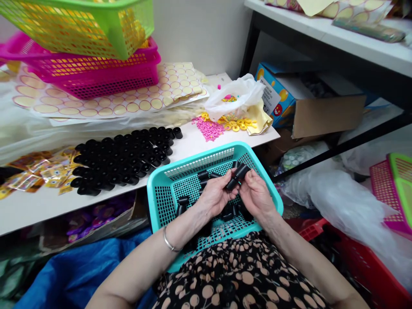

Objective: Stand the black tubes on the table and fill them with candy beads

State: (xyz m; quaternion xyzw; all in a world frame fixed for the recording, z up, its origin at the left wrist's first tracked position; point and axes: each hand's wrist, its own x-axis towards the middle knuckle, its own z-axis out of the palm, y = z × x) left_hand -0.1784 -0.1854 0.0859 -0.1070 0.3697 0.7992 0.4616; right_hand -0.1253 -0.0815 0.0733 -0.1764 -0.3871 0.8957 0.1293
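My left hand (217, 193) and my right hand (257, 195) are close together above a turquoise plastic basket (267, 171) on my lap. Between them, the fingers of both are closed on a black plastic tube (240, 175), held at a slant. A ridge or join crosses it; I cannot tell whether it is one piece or two. Loose black tubes (182, 205) lie in the basket below, partly hidden by my hands and forearms. On the white table beyond, many similar black pieces (119, 159) stand upright in close rows.
Pink bits (209, 128) and yellow rings (236, 125) lie near a white plastic bag (238, 96). Small packets (35, 171) are at the left. A green basket (122, 34) sits on a magenta basket (106, 79). An opened carton (328, 113) stands under the right-hand table (341, 32).
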